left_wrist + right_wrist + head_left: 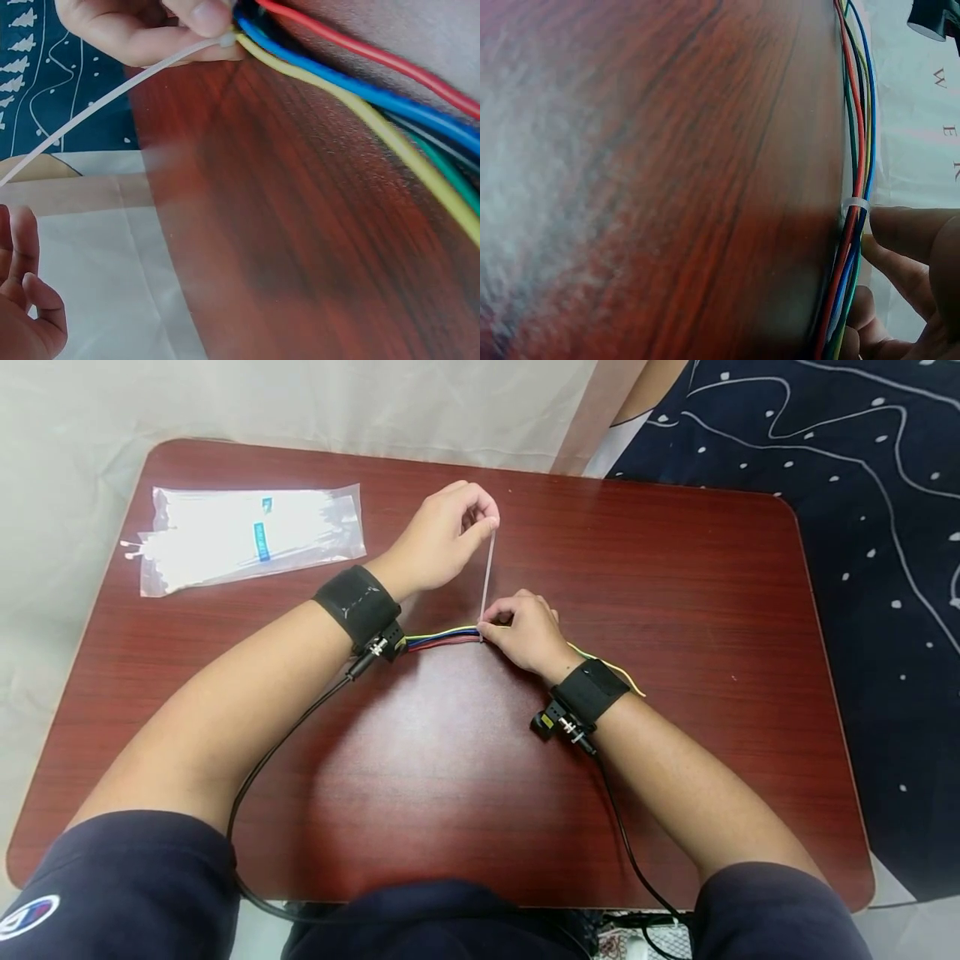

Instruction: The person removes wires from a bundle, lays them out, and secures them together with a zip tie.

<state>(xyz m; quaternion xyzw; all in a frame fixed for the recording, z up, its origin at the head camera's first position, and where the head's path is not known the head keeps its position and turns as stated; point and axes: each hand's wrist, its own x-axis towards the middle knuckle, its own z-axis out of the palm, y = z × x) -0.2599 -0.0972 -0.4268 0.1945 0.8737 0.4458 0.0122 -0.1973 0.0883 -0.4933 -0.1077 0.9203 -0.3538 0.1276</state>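
A bundle of colored wires point(442, 637), with red, blue, yellow, green and black strands, lies across the middle of the table. A white cable tie point(487, 572) loops around it, its tail rising upward. The tail's upper end is pinched by my left hand point(453, 535), raised above the bundle. My right hand point(531, 631) pinches at the cable tie's head, close against the wires. In the right wrist view the tie's loop point(856, 202) encircles the bundle beside my fingertips point(900, 225). The left wrist view shows the tail point(112, 91) stretched between both hands.
A clear plastic bag of white cable ties point(217, 539) lies at the table's back left, several tie ends poking out. Each wrist wears a black band with a camera and a cable point(270, 756). A dark patterned cloth point(885, 610) hangs past the table's point(712, 760) right edge.
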